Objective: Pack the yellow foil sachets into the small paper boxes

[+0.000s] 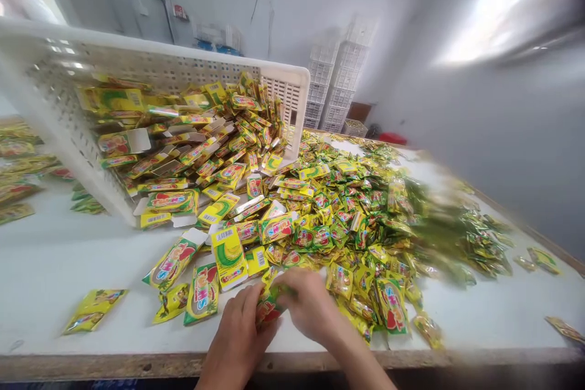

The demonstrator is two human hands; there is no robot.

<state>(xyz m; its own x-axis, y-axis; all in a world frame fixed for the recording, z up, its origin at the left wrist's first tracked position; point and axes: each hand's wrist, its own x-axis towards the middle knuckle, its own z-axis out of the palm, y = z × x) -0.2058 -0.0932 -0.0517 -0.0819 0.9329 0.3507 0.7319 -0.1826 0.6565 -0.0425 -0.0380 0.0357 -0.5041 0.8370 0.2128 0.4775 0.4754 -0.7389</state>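
Near the table's front edge, my left hand (242, 323) is closed around a small printed carton (267, 312) in green, yellow and red. My right hand (311, 308) is pinched at the carton's upper end, on a small green-and-yellow packet (284, 296) that my fingers largely cover. Whether the packet is partly inside the carton, I cannot tell. Just beyond my hands lie flat yellow cartons (230, 259), some with open flaps. To the right spreads a heap of small shiny packets (338, 195). A single carton (392, 308) rests among the packets right of my right hand.
A white plastic crate (299, 97) lies tipped on its side at the left, with many cartons (183, 152) spilling from its mouth. The white table (68, 256) has a wooden front edge (150, 367). Stacked crates (340, 79) stand by the back wall. Part of the right side is blurred.
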